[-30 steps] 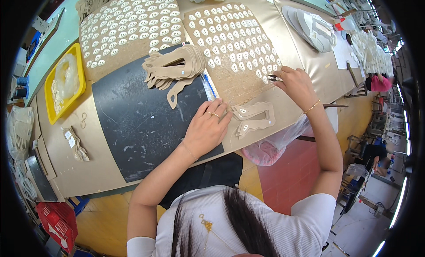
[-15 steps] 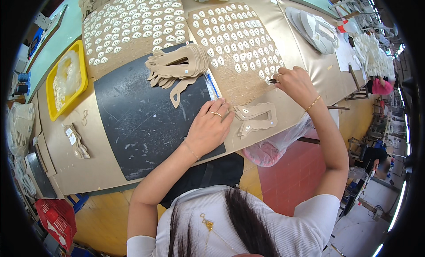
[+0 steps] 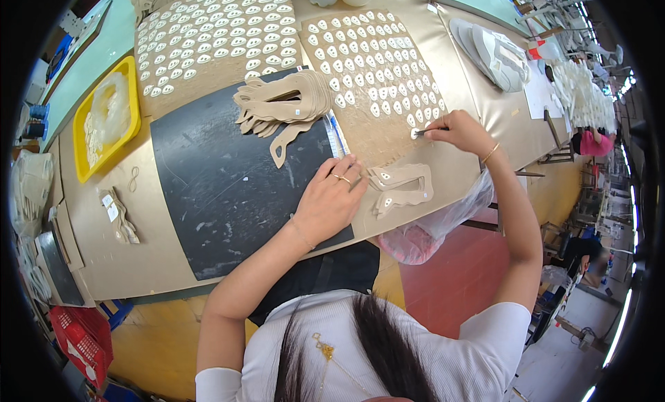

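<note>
My left hand [image 3: 331, 196] lies flat on the worktable, fingertips pressing the edge of a tan cut-out shoe piece [image 3: 402, 186]. My right hand [image 3: 458, 132] pinches a thin pointed tool whose tip touches a small white oval piece [image 3: 415, 133] at the lower right edge of a brown board [image 3: 377, 76] covered with rows of such white ovals. A dark cutting mat [image 3: 228, 187] lies under my left wrist. A fanned stack of tan shoe pieces [image 3: 284, 104] rests at the mat's far edge.
A second board of white ovals [image 3: 215, 38] lies at the far left. A yellow tray [image 3: 104, 121] holds pale material. White soles [image 3: 488, 48] lie at the far right. A clear plastic bag [image 3: 433, 225] hangs off the table's near edge. A red crate [image 3: 80, 339] stands on the floor.
My right hand has shifted slightly along the board's lower right edge with the tool. My left hand has stayed on the tan piece.
</note>
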`<state>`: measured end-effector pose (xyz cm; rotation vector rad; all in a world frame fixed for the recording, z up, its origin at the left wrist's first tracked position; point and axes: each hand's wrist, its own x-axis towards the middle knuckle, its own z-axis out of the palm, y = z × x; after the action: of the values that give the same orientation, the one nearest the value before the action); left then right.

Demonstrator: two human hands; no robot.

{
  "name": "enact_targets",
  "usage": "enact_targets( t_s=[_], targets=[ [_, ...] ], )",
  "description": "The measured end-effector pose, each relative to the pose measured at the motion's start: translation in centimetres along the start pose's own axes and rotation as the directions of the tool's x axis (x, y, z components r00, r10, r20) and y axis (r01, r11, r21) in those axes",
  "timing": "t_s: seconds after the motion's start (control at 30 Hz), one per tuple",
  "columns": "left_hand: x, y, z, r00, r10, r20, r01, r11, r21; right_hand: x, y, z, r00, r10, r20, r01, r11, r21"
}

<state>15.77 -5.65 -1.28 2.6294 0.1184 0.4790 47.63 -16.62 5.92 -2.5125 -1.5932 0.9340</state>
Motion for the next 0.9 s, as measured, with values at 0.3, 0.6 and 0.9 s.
enact_targets(
  t_s=[0.3, 0.6, 0.9],
  targets=[
    [0.1, 0.1, -0.2, 0.998, -0.005, -0.057, 0.002, 0.999, -0.054, -4.0, -5.2, 1.7, 0.990, 0.139, 0.033, -0.139, 0.890, 0.434],
    [-8.7, -0.4, -5.5, 0.786, -0.439, -0.436, 0.417, 0.896, -0.151, -3.6, -20.8, 9.8, 0.967, -0.141, -0.212, 0.216, 0.894, 0.393],
    [-13.0, -2.0, -7.3, 0.631, -0.690, -0.355, 0.702, 0.702, -0.116, -2.8, -28.4, 14.8, 0.911, -0.266, -0.314, 0.306, 0.948, 0.085]
  ],
)
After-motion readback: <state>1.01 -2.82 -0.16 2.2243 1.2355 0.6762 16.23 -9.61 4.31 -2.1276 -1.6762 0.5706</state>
